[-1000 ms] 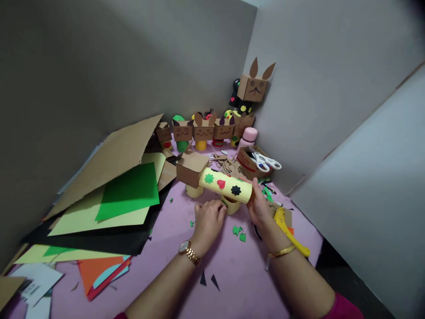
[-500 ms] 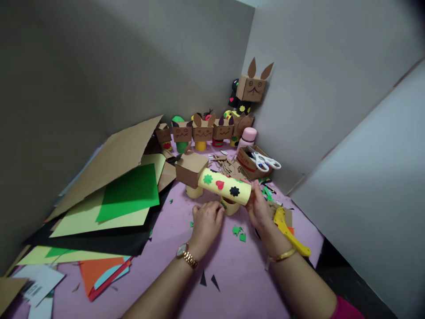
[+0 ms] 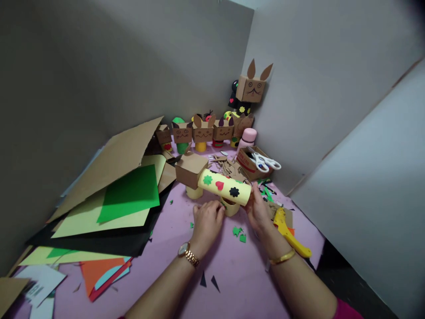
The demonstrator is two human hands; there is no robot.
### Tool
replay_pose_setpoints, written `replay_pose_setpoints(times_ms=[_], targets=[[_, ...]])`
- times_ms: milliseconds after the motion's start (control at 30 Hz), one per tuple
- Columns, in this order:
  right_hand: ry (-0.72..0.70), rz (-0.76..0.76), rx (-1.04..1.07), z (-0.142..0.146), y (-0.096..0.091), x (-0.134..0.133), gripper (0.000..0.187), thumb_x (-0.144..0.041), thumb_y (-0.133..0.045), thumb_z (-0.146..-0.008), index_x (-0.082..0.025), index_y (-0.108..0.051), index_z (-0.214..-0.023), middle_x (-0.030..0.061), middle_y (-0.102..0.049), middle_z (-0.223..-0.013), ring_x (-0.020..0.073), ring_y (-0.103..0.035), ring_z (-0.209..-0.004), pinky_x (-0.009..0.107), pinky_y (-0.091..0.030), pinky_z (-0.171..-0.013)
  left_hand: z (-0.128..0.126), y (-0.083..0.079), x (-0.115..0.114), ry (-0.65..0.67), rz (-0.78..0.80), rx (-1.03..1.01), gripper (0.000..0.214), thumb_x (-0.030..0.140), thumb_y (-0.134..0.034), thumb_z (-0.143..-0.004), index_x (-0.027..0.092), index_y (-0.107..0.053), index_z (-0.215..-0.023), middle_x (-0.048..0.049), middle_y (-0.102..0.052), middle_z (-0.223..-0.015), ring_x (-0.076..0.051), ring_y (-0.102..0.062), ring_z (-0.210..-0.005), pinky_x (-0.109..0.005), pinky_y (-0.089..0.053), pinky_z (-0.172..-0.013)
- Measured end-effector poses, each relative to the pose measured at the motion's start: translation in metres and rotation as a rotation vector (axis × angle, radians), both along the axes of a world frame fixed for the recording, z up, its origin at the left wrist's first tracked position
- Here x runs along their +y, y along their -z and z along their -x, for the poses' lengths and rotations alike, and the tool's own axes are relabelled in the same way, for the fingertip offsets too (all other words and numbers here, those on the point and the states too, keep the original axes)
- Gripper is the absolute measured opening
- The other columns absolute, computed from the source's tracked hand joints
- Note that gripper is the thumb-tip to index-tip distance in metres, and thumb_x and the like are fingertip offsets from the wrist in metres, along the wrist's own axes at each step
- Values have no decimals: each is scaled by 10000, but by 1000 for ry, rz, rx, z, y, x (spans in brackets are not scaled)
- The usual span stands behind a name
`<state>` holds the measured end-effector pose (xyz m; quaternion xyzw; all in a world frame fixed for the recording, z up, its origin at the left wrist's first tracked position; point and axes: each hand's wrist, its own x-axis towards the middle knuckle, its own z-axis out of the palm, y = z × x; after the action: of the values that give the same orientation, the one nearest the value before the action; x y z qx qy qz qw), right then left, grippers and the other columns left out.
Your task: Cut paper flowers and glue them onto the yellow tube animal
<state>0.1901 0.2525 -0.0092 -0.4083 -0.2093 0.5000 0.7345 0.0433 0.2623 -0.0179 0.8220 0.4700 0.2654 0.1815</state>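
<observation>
My right hand (image 3: 258, 212) is closed around the near end of a pale yellow paper tube (image 3: 226, 188), decorated with a red heart and green and black flower shapes. The tube lies tilted, its far end against a cardboard box head (image 3: 191, 169); whether they are joined I cannot tell. Below that head stands a short yellow base (image 3: 194, 192). My left hand (image 3: 208, 221) is curled, fingertips pinched at the left wall of a short yellow paper ring (image 3: 231, 209) beneath the tube. Green paper scraps (image 3: 239, 234) lie close by.
Coloured sheets and cardboard (image 3: 129, 195) are stacked at left. Cardboard animal figures (image 3: 203, 133) line the back, beside a pink bottle (image 3: 248, 136). White scissors (image 3: 265, 163) rest on a small box (image 3: 245, 160). A yellow glue gun (image 3: 292, 237) lies right of my forearm.
Both hands and the tube stay nearly in place. Only a very slight shift of the whole view shows.
</observation>
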Motion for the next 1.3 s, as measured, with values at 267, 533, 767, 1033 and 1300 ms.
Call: replay_pose_setpoints(times_ms=[267,533,767,1033,1300], targets=[[8,62,-61,-12,-3,-3,456,-609,-541,-771,-200,-671,-924,42,-750,-884,225,-665,-888,306,-500,-723,20,-6,-2,-56,6,-96,202,259,-429,-884,211,-606,-799,-5,-694,-823,-200,-604,-800,-345,-285,-728],[29,90,-108,-12,-7,-7,480,-612,-553,-760,-200,-669,-978,45,-740,-929,216,-652,-856,284,-465,-670,40,-16,5,-162,427,-793,254,351,-550,-825,194,-605,-1018,-62,-654,-1036,-192,-591,-906,-271,-423,-741],[0,55,-110,-4,-9,-11,463,-585,-588,-749,-194,-662,-986,42,-733,-949,211,-644,-847,281,-447,-680,4,-34,15,-188,993,-1281,324,390,-464,-901,225,-554,-1166,-61,-600,-1223,-152,-583,-1025,-235,-431,-766],[-68,54,-166,7,-5,-25,442,-602,-578,-755,-221,-698,-944,40,-718,-987,210,-620,-889,288,-450,-746,2,-50,24,-256,987,-1459,287,363,-429,-926,148,-603,-1004,-27,-691,-808,-108,-616,-676,-210,-476,-648],[-292,-29,-431,25,-7,-49,482,-606,-454,-836,-217,-714,-952,66,-707,-979,232,-588,-954,352,-409,-860,20,-54,19,-154,1120,-1433,165,236,-544,-845,106,-622,-910,-65,-714,-738,-166,-667,-629,-284,-539,-678]])
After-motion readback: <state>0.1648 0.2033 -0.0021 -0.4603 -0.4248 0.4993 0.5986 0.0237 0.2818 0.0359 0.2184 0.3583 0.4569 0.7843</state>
